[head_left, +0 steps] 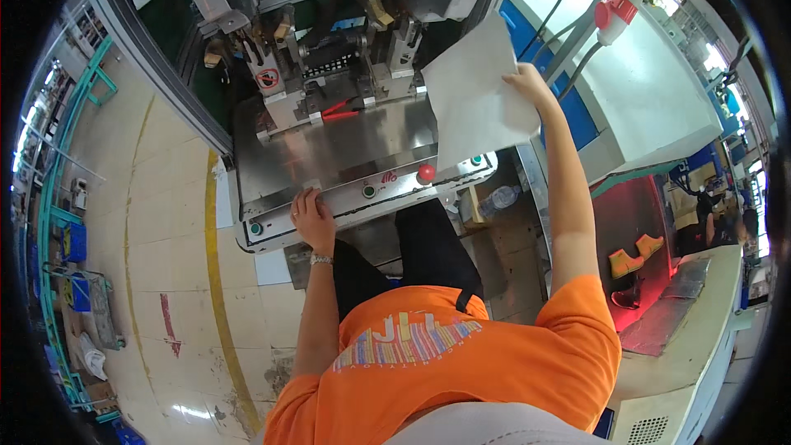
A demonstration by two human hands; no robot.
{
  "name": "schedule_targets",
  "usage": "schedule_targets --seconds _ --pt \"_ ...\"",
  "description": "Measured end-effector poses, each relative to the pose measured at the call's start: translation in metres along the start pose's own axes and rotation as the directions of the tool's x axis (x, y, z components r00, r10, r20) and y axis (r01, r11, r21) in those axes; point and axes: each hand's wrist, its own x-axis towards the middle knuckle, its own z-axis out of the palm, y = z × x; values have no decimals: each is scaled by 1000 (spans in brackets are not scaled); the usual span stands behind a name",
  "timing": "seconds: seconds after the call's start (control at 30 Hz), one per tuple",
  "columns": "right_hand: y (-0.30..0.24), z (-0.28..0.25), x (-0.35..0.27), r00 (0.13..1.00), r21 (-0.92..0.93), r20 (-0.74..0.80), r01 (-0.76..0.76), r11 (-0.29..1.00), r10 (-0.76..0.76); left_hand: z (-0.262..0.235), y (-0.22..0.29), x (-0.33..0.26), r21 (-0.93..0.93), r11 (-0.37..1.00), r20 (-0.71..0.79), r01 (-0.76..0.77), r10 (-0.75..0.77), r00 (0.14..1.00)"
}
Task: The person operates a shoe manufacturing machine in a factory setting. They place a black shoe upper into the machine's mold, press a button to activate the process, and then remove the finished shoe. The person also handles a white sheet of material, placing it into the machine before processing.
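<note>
My right hand, raised at the right of the machine, is closed on the edge of a large white sheet. The sheet slants down over the right end of the steel worktop, hiding part of it. Low on the front edge, my left hand rests on the pale control panel, its fingers lying over the edge. A small pale patch shows at its fingertips; I cannot tell what it is. Red-handled pliers lie on the worktop in front of the metal fixture.
A red knob and a green button sit on the panel. To the right stand a white cabinet and a red plug connector on a post. A red chute holds orange parts. A yellow line marks the left floor.
</note>
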Motion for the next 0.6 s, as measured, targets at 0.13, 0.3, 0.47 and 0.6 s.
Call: schedule_targets --seconds 0.13,0.3,0.47,0.6 --pt "2 15 55 997 -72 72 15 997 -10 -1 3 1 -17 1000 -1 -7 7 1000" --pt "-7 7 64 971 -63 180 -151 986 160 0 0 3 10 1000 -7 -2 2 1000" --pt "-4 -8 32 945 71 225 -259 963 237 -3 0 2 3 1000 -16 -21 21 1000" --pt "47 -18 11 984 288 104 -166 943 142 2 4 2 -17 999 -36 -48 48 998"
